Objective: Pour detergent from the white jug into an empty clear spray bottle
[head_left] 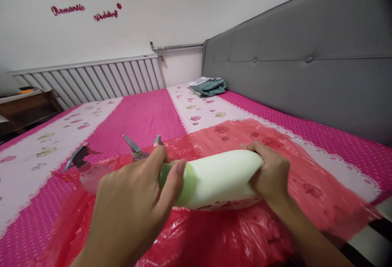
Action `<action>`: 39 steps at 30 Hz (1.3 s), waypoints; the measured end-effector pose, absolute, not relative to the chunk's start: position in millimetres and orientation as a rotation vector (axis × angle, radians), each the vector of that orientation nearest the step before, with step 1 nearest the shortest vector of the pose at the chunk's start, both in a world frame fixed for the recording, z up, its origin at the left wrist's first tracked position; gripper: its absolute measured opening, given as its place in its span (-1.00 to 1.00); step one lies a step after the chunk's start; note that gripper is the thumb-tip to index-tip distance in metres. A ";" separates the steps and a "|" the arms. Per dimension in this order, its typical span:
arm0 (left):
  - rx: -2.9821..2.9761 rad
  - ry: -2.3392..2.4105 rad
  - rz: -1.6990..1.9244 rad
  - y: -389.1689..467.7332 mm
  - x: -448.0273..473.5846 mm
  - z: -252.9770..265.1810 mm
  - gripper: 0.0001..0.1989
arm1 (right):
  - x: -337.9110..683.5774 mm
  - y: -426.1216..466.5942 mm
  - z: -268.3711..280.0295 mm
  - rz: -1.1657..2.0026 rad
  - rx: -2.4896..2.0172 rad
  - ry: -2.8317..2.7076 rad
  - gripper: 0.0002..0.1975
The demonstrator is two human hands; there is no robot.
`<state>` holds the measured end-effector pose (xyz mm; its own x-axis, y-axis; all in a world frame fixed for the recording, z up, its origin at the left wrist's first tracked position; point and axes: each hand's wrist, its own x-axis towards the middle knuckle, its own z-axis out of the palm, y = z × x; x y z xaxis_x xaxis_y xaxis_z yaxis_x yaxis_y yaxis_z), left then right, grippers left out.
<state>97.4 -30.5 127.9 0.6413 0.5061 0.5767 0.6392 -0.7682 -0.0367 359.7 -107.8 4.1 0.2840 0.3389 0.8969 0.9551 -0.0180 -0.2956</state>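
Observation:
A white plastic bottle (pixel 226 175) with a green cap and neck lies sideways in the air between my hands. My left hand (pixel 137 197) is closed around its green cap end. At the other end, my right hand (pixel 271 171) grips the bottle's base. Printing shows on its lower side, too blurred to read. Beneath is a thin red plastic bag (pixel 208 234) spread over the bed. Left of my left hand, a clear spray bottle (pixel 92 177) with a grey trigger head lies by the bag. Another spray trigger (pixel 132 144) stands up behind my left hand, its body mostly hidden.
The bed (pixel 143 112) has a pink and white patterned cover. Folded clothes (pixel 210 87) lie near the grey padded headboard (pixel 294 50). A radiator (pixel 92 79) runs along the wall, and a wooden table (pixel 29 107) stands at the left.

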 end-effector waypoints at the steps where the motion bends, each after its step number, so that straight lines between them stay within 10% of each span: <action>1: -2.684 -0.894 -0.848 -33.1 94.4 127.8 -0.62 | 362.2 -107.9 3.7 -0.767 -1.556 -1.237 -0.49; 28: -3.314 -0.314 -0.802 -29.9 100.7 157.6 -0.63 | 396.2 -107.1 -18.6 -0.502 -1.506 -1.217 -0.35; 39: -2.778 -0.837 -1.429 -11.7 130.4 165.7 -0.75 | 411.0 -104.1 -31.9 -0.428 -1.486 -1.126 -0.36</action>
